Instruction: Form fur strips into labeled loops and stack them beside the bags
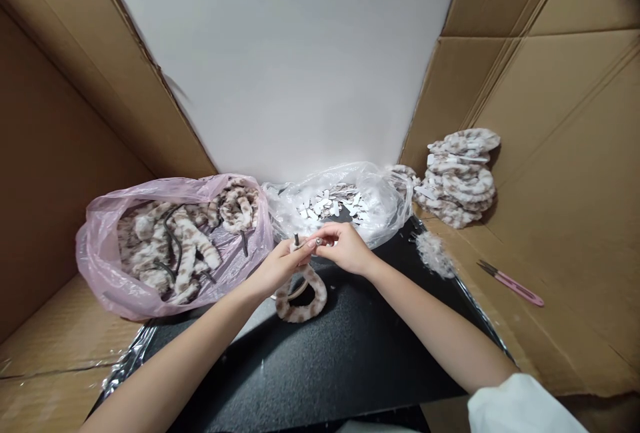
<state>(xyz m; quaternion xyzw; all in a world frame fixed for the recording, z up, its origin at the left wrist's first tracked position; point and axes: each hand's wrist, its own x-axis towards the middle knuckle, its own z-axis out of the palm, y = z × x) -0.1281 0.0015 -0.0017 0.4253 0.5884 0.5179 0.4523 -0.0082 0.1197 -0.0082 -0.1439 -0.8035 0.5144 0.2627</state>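
Observation:
My left hand [285, 265] is closed on the upper end of a fuzzy white-and-brown spotted loop [320, 296]. A short dark cord end [296, 239] sticks up by the left thumb. Below the hand the loop hangs over the black table, with a thin pale ring-like band partly behind it. My right hand [346, 248] meets the left fingertips, its thumb and fingers pinched at a small shiny metal piece [319, 242]. The exact shape of that piece is too small to tell. Fingers hide the join between the two hands.
On the left a pink plastic bag [95, 266] holds fuzzy spotted pieces and dark cords. Behind my hands lies a clear bag [395, 210] of white tags. To the right are stacked fuzzy loops [460, 180], crumpled clear plastic [434, 253] and pink-handled snips [520, 288]. Cardboard walls surround the black table [320, 366].

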